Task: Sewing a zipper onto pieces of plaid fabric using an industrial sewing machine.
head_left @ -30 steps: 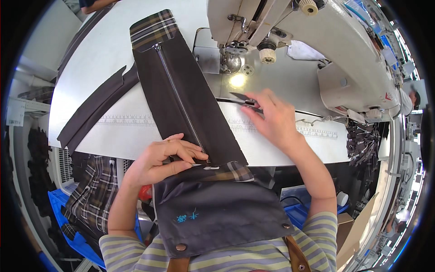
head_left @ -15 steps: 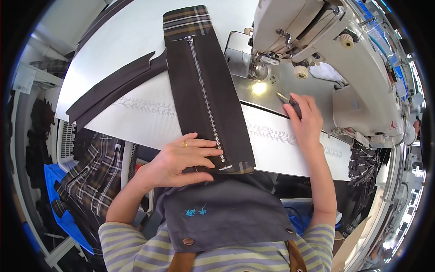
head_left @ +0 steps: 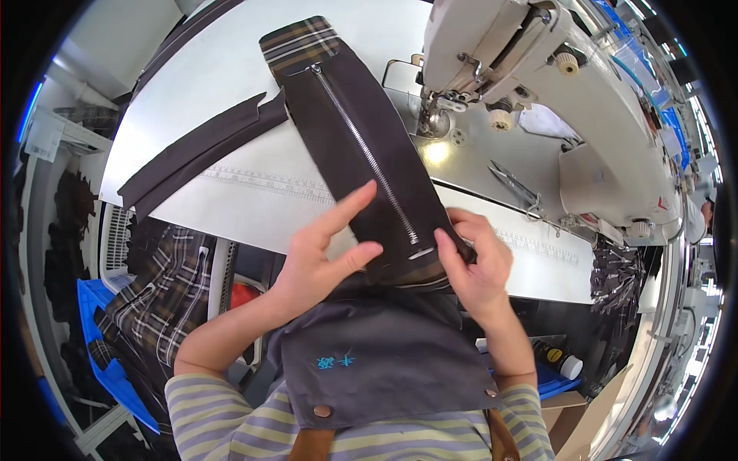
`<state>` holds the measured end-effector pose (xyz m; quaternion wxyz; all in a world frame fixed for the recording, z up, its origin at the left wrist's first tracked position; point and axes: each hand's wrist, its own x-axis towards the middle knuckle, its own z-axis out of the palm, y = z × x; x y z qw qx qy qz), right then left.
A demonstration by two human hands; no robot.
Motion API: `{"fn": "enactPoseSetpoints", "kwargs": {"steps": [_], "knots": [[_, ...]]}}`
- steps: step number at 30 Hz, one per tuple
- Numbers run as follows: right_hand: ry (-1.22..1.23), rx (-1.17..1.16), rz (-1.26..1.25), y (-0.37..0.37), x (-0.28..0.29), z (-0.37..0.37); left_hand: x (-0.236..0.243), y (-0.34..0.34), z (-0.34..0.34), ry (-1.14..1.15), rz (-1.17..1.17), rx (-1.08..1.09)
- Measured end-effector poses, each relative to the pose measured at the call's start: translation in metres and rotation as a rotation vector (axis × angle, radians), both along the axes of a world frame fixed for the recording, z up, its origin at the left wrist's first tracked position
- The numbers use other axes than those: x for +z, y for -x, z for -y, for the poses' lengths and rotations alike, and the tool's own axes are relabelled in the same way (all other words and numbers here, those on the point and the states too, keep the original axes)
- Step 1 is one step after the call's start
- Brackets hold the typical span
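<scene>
A dark brown fabric panel (head_left: 350, 146) with a metal zipper (head_left: 369, 157) down its middle lies aslant over the white table edge. Its far end is plaid, and a plaid strip borders the near end. My right hand (head_left: 483, 261) grips the panel's right edge near that end, thumb on top and fingers curled around it. My left hand (head_left: 319, 253) is at the panel's left side, thumb and forefinger spread apart with nothing between them. Small thread snips (head_left: 513, 184) lie on the metal sewing plate, beyond my right hand.
A sewing machine (head_left: 523, 61) stands at the far right, its lamp lit. A folded dark strip (head_left: 200, 150) lies on the table (head_left: 238, 61) at the left. Plaid pieces (head_left: 165, 296) hang over a blue bin (head_left: 96, 307) below. A printed ruler (head_left: 265, 182) runs along the table.
My right hand has put down the snips and moved left to grip the panel's edge. The panel's near end has swung right. My left hand has lifted off the zipper, fingers spreading.
</scene>
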<state>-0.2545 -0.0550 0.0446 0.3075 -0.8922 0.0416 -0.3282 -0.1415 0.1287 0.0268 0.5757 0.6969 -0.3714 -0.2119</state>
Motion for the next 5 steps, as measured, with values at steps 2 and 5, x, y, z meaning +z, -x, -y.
{"fn": "enactPoseSetpoints", "kwargs": {"steps": [2,5], "knots": [[0.303,0.195,0.126,-0.005,0.018,0.004,0.01,-0.005,0.007,0.32,-1.072,0.002],[0.542,0.463,0.186,0.0,0.026,-0.008,0.02,-0.044,0.03,0.252,-1.096,-0.136]]}}
